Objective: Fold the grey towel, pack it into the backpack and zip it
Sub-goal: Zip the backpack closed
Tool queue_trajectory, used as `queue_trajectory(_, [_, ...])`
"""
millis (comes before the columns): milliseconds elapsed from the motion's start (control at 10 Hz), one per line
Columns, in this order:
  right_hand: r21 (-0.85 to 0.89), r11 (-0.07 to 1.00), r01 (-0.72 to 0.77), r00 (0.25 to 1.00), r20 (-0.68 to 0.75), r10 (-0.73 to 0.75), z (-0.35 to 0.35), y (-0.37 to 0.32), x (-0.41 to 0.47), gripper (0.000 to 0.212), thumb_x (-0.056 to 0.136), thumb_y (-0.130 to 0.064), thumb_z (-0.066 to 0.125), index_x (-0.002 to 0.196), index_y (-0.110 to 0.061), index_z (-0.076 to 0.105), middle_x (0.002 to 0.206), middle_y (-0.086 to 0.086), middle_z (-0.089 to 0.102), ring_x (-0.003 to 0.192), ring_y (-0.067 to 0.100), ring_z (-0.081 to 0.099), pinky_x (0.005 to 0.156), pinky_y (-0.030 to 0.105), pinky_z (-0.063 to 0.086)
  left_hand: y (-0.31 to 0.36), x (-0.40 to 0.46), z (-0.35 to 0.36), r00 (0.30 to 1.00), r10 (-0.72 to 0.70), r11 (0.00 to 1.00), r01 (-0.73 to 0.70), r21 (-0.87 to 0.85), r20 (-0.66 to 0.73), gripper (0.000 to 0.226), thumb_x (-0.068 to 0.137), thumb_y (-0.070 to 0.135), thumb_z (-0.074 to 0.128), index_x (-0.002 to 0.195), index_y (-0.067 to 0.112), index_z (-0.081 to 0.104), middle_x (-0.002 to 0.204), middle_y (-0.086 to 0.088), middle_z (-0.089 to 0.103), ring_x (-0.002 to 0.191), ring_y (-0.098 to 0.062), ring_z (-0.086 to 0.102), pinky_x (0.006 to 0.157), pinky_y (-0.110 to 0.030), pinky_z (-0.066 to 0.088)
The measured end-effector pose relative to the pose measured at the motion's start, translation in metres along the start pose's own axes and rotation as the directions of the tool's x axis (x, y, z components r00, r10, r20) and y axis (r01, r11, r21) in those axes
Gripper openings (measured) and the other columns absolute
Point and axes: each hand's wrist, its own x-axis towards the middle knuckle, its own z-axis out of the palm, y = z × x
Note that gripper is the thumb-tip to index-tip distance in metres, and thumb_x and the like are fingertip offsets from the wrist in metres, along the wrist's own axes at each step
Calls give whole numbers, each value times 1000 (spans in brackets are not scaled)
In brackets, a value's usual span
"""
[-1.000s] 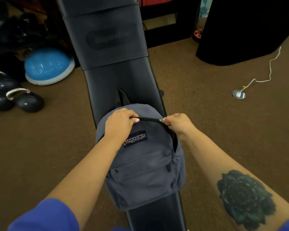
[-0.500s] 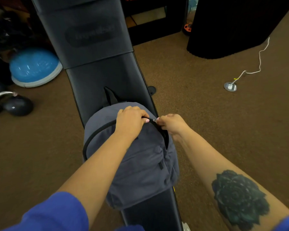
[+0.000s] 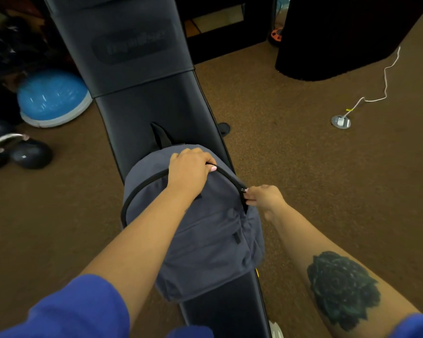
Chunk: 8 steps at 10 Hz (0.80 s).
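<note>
Grey backpack (image 3: 205,240) lying front-up on a black padded table (image 3: 156,118) above brown carpet (image 3: 303,191). Left hand (image 3: 189,170) curled over the pack's top, fingers closed on the fabric beside the black zipper (image 3: 226,175). Right hand (image 3: 264,198) at the pack's right edge, its grip pinched onto the zipper pull (image 3: 243,190). Towel not visible. Blue dome (image 3: 51,98) and kettlebells (image 3: 29,154) on the floor at left.

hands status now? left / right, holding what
Left hand: closed, gripping the top of the backpack by the zipper line.
Right hand: closed, pinching the zipper pull on the backpack's right side.
</note>
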Motion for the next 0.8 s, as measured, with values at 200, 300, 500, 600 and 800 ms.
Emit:
queue_trajectory(200, [-166, 983, -80, 994, -80, 68, -7, 21, 7, 24, 88, -6, 58, 108, 8, 61, 107, 22, 69, 96, 30, 66, 93, 43, 48, 1, 0, 0, 1000, -14, 1000, 14, 8, -11, 19, 91, 34, 54, 104, 27, 68, 108, 2, 65, 108, -23, 52, 93, -38, 35])
queue_trajectory(300, [-195, 969, -151, 984, -122, 128, -9, 27, 12, 7, 86, -7, 61, 83, -1, 62, 97, 16, 70, 102, 32, 66, 98, 48, 49, 2, 0, 1, 1000, -20, 1000, 20, 2, -24, 19, 91, 33, 54, 103, 27, 68, 107, 2, 65, 107, -23, 53, 92, -38, 36])
queue_trajectory(500, [-342, 927, -156, 984, -139, 114, -10, 35, 15, 15, 87, -10, 58, 79, 0, 65, 96, 18, 70, 90, 31, 65, 88, 44, 52, 3, 0, 2, 999, -30, 1000, 29, -10, -39, 18, 91, 33, 55, 103, 27, 68, 107, 2, 64, 107, -23, 53, 91, -38, 36])
queue_trajectory(600, [-488, 866, -106, 991, -123, 51, -9, 36, 14, 28, 89, -23, 57, 96, 3, 66, 88, 16, 66, 86, 33, 64, 76, 42, 50, 1, -3, 2, 1000, -7, 999, 7, -34, -18, 19, 91, 32, 55, 107, 27, 66, 111, 2, 63, 110, -22, 51, 94, -38, 35])
queue_trajectory(800, [-617, 787, 18, 997, -46, -59, -9, 27, 17, 34, 83, -41, 56, 93, -9, 51, 73, 6, 51, 68, 27, 52, 70, 37, 44, -6, -22, -10, 1000, -4, 1000, 4, -24, -1, 47, 90, 35, 57, 135, 28, 45, 140, 5, 48, 133, -20, 37, 111, -43, 26])
